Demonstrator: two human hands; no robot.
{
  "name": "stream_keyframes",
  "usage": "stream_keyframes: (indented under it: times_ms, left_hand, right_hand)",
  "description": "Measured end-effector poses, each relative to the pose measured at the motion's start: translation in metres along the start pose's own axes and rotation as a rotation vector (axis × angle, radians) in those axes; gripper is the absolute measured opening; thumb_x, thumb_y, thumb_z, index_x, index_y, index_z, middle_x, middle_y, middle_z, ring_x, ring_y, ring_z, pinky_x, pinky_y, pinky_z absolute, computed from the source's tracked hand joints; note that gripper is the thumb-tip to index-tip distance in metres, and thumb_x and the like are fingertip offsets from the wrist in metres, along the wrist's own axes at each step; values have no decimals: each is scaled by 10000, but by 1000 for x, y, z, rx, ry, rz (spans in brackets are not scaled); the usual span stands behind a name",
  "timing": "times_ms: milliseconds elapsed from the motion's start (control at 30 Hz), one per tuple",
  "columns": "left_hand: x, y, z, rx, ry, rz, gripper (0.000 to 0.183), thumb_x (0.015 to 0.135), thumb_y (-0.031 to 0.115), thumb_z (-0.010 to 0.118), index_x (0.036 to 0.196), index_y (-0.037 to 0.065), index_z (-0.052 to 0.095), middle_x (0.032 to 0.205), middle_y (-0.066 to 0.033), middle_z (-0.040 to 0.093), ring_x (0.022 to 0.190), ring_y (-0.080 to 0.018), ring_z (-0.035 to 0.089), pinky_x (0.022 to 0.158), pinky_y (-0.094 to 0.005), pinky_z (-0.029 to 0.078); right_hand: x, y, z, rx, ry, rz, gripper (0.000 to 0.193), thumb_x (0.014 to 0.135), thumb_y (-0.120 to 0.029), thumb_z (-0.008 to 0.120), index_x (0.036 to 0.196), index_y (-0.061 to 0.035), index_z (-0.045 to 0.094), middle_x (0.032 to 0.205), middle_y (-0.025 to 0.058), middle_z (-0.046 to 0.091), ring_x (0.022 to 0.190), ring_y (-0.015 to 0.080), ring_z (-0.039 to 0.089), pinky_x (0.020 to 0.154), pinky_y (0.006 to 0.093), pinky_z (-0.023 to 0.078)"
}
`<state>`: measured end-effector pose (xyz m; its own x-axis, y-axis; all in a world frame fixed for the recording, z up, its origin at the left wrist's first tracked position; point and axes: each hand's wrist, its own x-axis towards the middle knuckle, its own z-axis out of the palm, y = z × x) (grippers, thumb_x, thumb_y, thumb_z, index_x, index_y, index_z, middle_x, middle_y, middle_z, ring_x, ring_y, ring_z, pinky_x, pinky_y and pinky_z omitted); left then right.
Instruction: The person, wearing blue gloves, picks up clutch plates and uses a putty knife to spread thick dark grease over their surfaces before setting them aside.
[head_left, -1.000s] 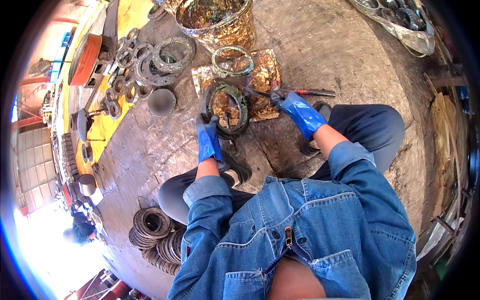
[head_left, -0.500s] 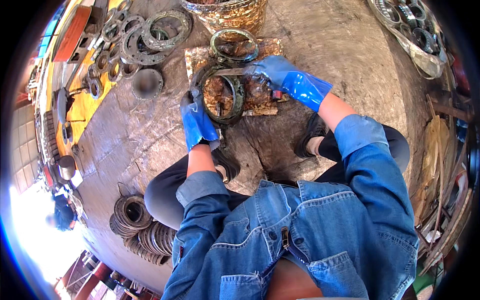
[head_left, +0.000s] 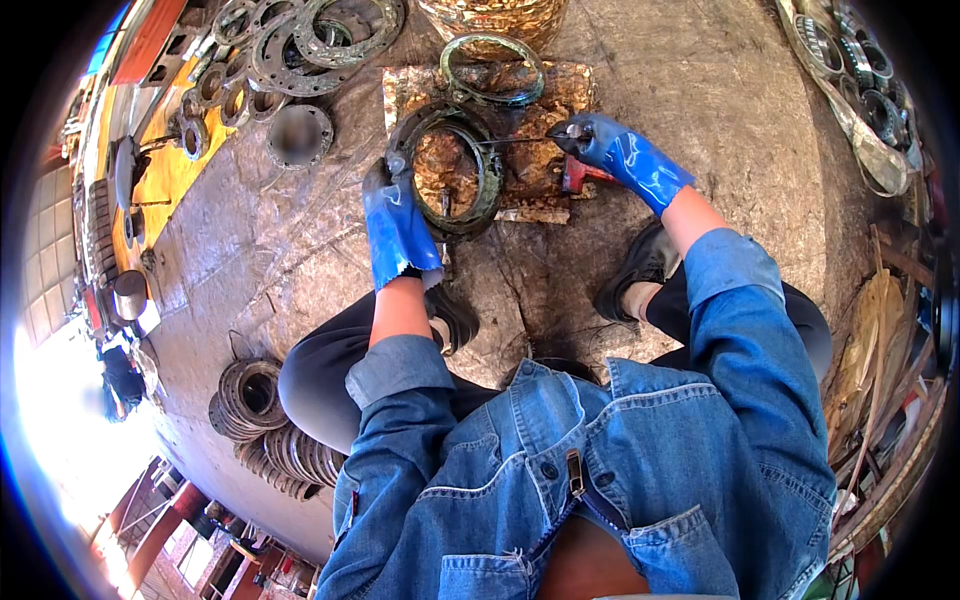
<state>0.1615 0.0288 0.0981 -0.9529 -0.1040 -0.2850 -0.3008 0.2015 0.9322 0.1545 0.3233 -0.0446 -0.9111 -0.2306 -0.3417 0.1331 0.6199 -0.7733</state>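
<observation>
Dirty brown floor [head_left: 700,95] is spreading all around us; rusty board [head_left: 530,178] is lying ahead. Big dark ring [head_left: 490,185] is sitting over board, between our hands, closer to left one. Our left hand [head_left: 390,200] is gripping ring's left edge. Our right hand [head_left: 605,145] is pinching thin tool [head_left: 520,139], away from ring on right. Tool is running sideways, tip pointing left at ring's upper right edge; we are not seeing if it is touching. Ring is looking longer going away from us than across.
</observation>
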Motion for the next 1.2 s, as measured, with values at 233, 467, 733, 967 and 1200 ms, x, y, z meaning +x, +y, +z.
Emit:
stream_keyframes:
  times_ms: [233,467,733,967,1200]
  left_hand:
    - [2,6,7,165,5,70,487,988,389,416,1196,-20,578,1096,-247,631,1003,-397,590,878,-418,443]
    - [27,-58,-24,331,15,246,498,981,406,445,1189,-27,577,1071,-228,641,950,-357,606,837,-408,461]
    - [37,-87,-31,256,4,240,458,977,380,487,1168,-22,594,1024,-196,653,882,-310,609,775,-398,481]
    - [19,-77,-35,-78,-33,27,423,957,361,558,1149,-14,595,962,-138,669,806,-230,611,684,-368,501]
    - [10,-103,-57,-350,-71,-57,386,959,343,565,1130,-3,589,966,-114,660,791,-204,601,661,-356,504]
  right_hand:
    - [-1,54,29,658,-84,309,118,876,-183,636,943,-98,685,711,26,630,631,143,569,574,301,460]
    - [-45,-25,29,342,-211,465,250,911,-240,591,1061,-55,668,729,-22,617,654,104,568,598,267,467]
    - [-96,-43,59,647,-85,544,254,912,-285,580,1020,-71,664,695,-14,601,584,104,533,517,260,412]
    - [-93,-13,120,1102,-68,673,231,910,-304,565,883,-85,633,640,38,574,477,126,478,408,282,315]
    - [-128,-94,122,1376,52,753,226,895,-293,588,797,-89,590,514,10,465,385,147,398,393,291,326]
